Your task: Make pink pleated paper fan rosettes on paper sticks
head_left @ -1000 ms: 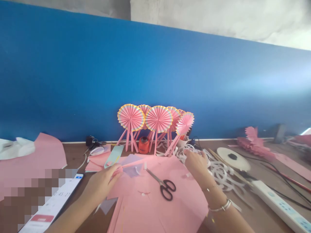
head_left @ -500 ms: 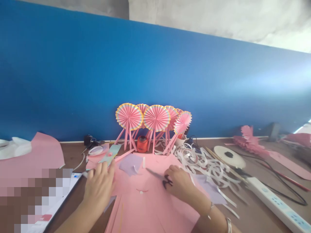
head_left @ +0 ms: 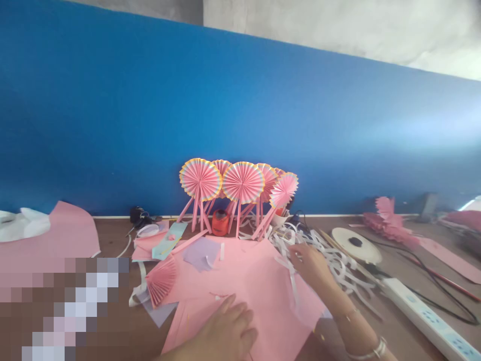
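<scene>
My left hand [head_left: 225, 333] lies palm down with loose fingers on the near part of a big pink paper sheet [head_left: 248, 273]; it holds nothing. My right hand [head_left: 310, 263] reaches over the sheet's right edge into a heap of white paper strips [head_left: 334, 263], and its fingers pinch one strip [head_left: 292, 286] that hangs toward me. A small pleated pink fan [head_left: 161, 281] lies at the sheet's left edge, apart from both hands. No scissors show.
Several finished pink fans on sticks [head_left: 240, 183] lean on the blue wall [head_left: 240, 110], with an orange punch [head_left: 220, 222] in front. A white tape roll [head_left: 356, 244], a power strip [head_left: 428, 316] and cables lie right. More pink paper [head_left: 56, 240] lies left.
My left hand let go of the pleated fan and came to the near middle of the sheet. My right hand left the scissors and went right to the white strips. The scissors are gone from view.
</scene>
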`<state>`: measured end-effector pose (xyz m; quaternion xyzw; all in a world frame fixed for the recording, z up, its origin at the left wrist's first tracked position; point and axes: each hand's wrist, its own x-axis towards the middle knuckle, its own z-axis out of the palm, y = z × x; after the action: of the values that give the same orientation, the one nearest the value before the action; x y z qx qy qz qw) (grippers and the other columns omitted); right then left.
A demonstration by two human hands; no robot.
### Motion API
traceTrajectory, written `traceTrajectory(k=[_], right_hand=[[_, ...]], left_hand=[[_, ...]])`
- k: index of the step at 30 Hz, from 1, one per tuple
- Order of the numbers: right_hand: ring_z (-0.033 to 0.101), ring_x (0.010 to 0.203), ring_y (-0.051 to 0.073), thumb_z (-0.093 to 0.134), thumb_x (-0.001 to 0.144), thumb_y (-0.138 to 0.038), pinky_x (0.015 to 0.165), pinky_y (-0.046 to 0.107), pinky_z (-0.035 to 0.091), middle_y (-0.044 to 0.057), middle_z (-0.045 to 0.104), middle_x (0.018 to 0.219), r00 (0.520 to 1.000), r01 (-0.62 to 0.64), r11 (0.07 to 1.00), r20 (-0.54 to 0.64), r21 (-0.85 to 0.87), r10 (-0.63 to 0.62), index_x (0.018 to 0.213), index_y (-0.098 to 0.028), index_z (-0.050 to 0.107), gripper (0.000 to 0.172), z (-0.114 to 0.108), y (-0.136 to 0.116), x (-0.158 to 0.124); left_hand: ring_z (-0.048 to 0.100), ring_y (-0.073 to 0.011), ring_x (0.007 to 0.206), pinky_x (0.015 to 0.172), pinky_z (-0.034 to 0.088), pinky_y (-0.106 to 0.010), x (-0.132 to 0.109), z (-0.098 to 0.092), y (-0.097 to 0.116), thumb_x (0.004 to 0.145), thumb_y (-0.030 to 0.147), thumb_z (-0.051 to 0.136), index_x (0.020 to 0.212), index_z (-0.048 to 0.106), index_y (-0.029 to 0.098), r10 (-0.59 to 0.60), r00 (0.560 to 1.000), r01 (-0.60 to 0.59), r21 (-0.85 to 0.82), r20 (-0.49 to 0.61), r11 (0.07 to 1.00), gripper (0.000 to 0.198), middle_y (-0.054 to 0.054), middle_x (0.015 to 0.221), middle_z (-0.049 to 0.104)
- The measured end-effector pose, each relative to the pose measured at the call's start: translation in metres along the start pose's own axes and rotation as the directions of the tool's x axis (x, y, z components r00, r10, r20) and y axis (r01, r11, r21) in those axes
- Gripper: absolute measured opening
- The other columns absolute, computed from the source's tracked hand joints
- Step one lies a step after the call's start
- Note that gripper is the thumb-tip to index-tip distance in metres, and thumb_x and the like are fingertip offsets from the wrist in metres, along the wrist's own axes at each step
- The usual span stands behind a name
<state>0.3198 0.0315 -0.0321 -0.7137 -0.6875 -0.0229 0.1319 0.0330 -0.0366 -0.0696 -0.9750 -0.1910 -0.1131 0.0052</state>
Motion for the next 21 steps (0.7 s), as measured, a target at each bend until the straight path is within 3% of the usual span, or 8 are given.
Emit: traceTrajectory(k=[3,7,11,13,15,17,19,21], right_hand=[[0.061,0.080,0.021,0.050,0.080,-0.018,0.071,0.029,0.041,0.005,0.071,0.087,0.995,0.086,0.993,0.038,0.086,-0.090,0.088,-0.021,0.070,0.022,0.018,-0.015,0.005],[0.059,0.067,0.019,0.054,0.070,-0.012,0.063,0.027,0.040,0.005,0.068,0.071,0.995,0.093,0.985,0.012,0.149,-0.095,0.084,-0.016,0.070,0.022,0.029,-0.030,0.014],[0.059,0.068,0.018,0.051,0.075,-0.013,0.064,0.028,0.043,0.004,0.067,0.068,0.975,0.222,0.945,-0.061,0.241,-0.214,0.067,-0.018,0.069,0.020,0.008,-0.037,0.020],[0.060,0.083,0.020,0.052,0.078,-0.017,0.076,0.031,0.044,0.006,0.070,0.086,0.952,0.303,0.913,-0.134,0.273,-0.276,0.075,-0.020,0.071,0.020,-0.012,-0.043,0.022],[0.058,0.093,0.023,0.052,0.082,-0.020,0.084,0.037,0.042,0.006,0.069,0.098,0.924,0.359,0.892,-0.239,0.274,-0.298,0.082,-0.023,0.073,0.021,-0.032,-0.052,0.025],[0.057,0.094,0.023,0.052,0.084,-0.020,0.085,0.040,0.041,0.005,0.069,0.097,0.826,0.496,0.828,-0.437,0.262,-0.357,0.086,-0.026,0.073,0.022,-0.049,-0.066,0.029],[0.058,0.092,0.021,0.049,0.085,-0.016,0.084,0.039,0.042,0.004,0.069,0.096,0.728,0.614,0.749,-0.546,0.250,-0.415,0.087,-0.027,0.073,0.026,-0.062,-0.084,0.034],[0.058,0.093,0.021,0.047,0.087,-0.015,0.084,0.038,0.043,0.004,0.069,0.097,0.680,0.653,0.725,-0.591,0.218,-0.435,0.090,-0.026,0.072,0.027,-0.068,-0.100,0.038]], left_hand=[[0.059,-0.0204,0.102,0.104,0.029,-0.038,-0.006,0.021,0.002,0.094,0.029,0.045,0.104,0.063,0.019,0.052,0.987,-0.031,0.143,-0.151,0.989,0.023,-0.007,0.109,0.069],[0.060,-0.0191,0.098,0.105,0.029,-0.039,-0.015,0.036,0.006,0.094,0.025,0.043,0.097,0.063,0.021,0.074,0.961,-0.025,0.183,-0.265,0.983,0.021,-0.005,0.103,0.071],[0.060,-0.0194,0.104,0.102,0.036,-0.036,-0.023,0.018,0.004,0.093,0.029,0.046,0.106,0.061,0.025,-0.007,0.973,0.021,0.061,-0.230,0.998,0.020,-0.004,0.112,0.069],[0.048,-0.0261,0.124,0.102,0.037,-0.039,-0.024,-0.003,-0.004,0.088,0.037,0.051,0.130,0.047,0.023,-0.093,0.968,0.080,-0.063,-0.234,0.995,0.044,-0.011,0.134,0.055],[0.033,-0.0291,0.135,0.106,0.032,-0.045,-0.019,-0.025,-0.020,0.086,0.027,0.052,0.143,0.030,0.022,-0.397,0.857,0.339,-0.221,-0.327,0.914,0.062,-0.014,0.147,0.039],[0.031,-0.0313,0.136,0.106,0.031,-0.049,-0.007,-0.042,-0.042,0.080,0.025,0.057,0.144,0.028,0.020,-0.624,0.687,0.489,-0.397,-0.373,0.776,0.070,-0.016,0.147,0.037],[0.046,-0.0326,0.124,0.098,0.038,-0.045,0.006,-0.053,-0.064,0.073,0.031,0.065,0.132,0.045,0.018,-0.766,0.550,0.527,-0.574,-0.332,0.627,0.064,-0.015,0.132,0.054],[0.062,-0.0260,0.092,0.078,0.047,-0.034,0.016,-0.059,-0.084,0.075,0.034,0.060,0.100,0.065,0.017,-0.835,0.509,0.504,-0.715,-0.209,0.485,0.030,-0.008,0.097,0.068]])
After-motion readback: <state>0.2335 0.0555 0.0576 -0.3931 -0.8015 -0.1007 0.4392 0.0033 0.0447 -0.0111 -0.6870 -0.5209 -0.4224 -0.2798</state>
